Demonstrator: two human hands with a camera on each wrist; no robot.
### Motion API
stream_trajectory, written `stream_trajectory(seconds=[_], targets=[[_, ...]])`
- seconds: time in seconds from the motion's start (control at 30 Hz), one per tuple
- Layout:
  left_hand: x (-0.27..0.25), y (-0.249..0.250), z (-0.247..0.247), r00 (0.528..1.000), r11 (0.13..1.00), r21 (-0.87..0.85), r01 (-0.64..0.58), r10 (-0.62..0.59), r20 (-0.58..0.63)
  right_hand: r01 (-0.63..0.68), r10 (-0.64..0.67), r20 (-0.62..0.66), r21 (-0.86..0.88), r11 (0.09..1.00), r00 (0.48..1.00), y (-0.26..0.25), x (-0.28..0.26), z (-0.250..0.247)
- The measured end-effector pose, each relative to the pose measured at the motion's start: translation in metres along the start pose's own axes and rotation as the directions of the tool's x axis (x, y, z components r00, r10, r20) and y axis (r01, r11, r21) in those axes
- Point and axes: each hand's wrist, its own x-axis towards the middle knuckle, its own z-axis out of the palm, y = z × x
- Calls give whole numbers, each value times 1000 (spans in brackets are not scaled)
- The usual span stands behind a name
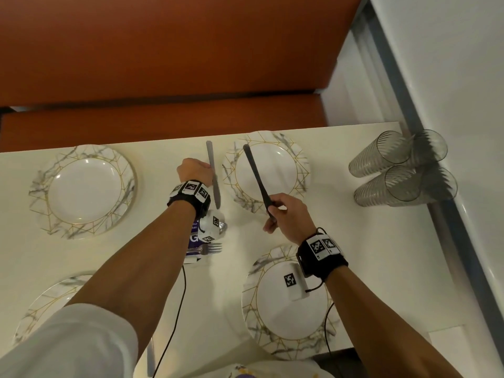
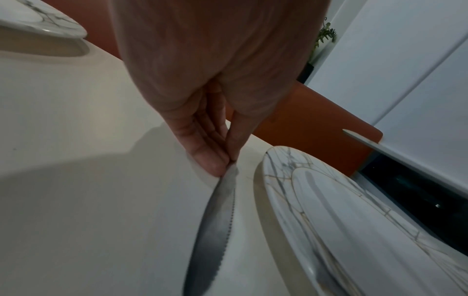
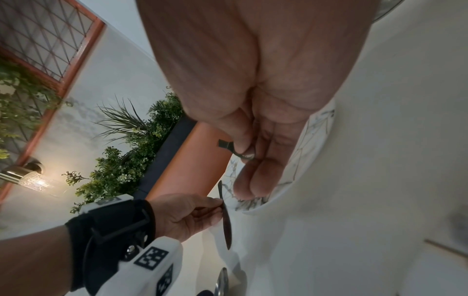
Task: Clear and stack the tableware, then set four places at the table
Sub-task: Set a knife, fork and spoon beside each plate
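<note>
Several marbled white plates lie on the white table [image 1: 368,241]. My left hand [image 1: 200,170] pinches a silver knife [image 1: 213,175] just left of the far right plate [image 1: 272,170]. The thumb and fingers [image 2: 210,160] meet on the knife [image 2: 215,220], whose serrated blade points back toward my wrist, low over the table. My right hand [image 1: 274,214] grips one end of a dark utensil [image 1: 255,173] that slants up over that plate. Only a small dark piece of the utensil [image 3: 224,144] shows beside the curled fingers [image 3: 255,180], so its type is unclear.
Other plates sit at far left [image 1: 83,190], near left [image 1: 41,304] and near right [image 1: 272,323]. A fork [image 1: 212,248] and other cutlery lie on a purple packet [image 1: 194,240] under my left wrist. Two stacks of clear cups [image 1: 381,156] stand by the right wall. An orange bench [image 1: 163,118] runs beyond the far edge.
</note>
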Motion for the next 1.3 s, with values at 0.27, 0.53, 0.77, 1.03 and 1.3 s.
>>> stream_trajectory(seconds=[0.27,0.53,0.77,1.03,1.3], targets=[[-11,2,-6,999,999,-12,-31,31,-7,1,-1,0,-8,1000,1000,1,-1,1],[-57,-18,-31,955,947,123,-296,294,35,91,-98,-47,-140,986,994,-8,5,23],[-88,-54,-68,914,917,-120,-381,393,100,179,-184,-4,-202,963,983,-24,4,100],[-86,-105,-156,937,898,-299,-323,347,29,250,-253,6,-174,953,967,-56,-20,228],[-45,-174,-290,962,887,-405,-223,267,56,249,-239,91,-134,959,967,-92,-38,369]])
